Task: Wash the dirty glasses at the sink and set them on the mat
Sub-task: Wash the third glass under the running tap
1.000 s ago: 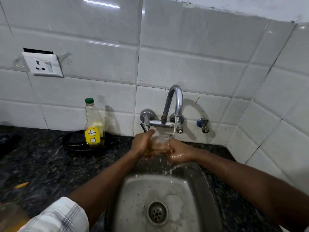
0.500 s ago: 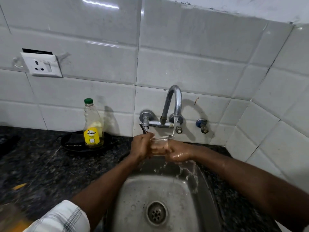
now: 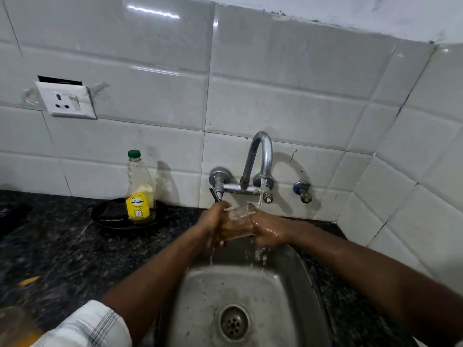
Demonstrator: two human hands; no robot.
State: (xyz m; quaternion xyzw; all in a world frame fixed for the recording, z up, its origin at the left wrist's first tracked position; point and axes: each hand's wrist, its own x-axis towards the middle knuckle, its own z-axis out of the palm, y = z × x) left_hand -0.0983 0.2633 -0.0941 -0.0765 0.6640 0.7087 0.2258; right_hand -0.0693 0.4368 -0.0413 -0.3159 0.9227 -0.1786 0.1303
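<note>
A clear glass (image 3: pixel 239 219) is held between both hands above the back of the steel sink (image 3: pixel 200 296), just under the chrome tap (image 3: pixel 260 159). My left hand (image 3: pixel 213 224) grips the glass from the left. My right hand (image 3: pixel 268 231), wet and shiny, grips its right side. Water runs from the spout onto the glass rim and my right hand, then drips into the basin. Another glass (image 3: pixel 12 324) shows blurred at the bottom left corner. No mat is in view.
A soap bottle (image 3: pixel 139 191) with a green cap and yellow label stands on a black dish (image 3: pixel 107 219) left of the tap. Dark granite counter (image 3: pixel 50 251) surrounds the sink. A wall socket (image 3: pixel 66 100) sits on the white tiles, and a small valve (image 3: pixel 303 191) is right of the tap.
The glass has tilted so its rim points up and right toward the stream. Both hands stay on it, and the splash under my right hand has thinned.
</note>
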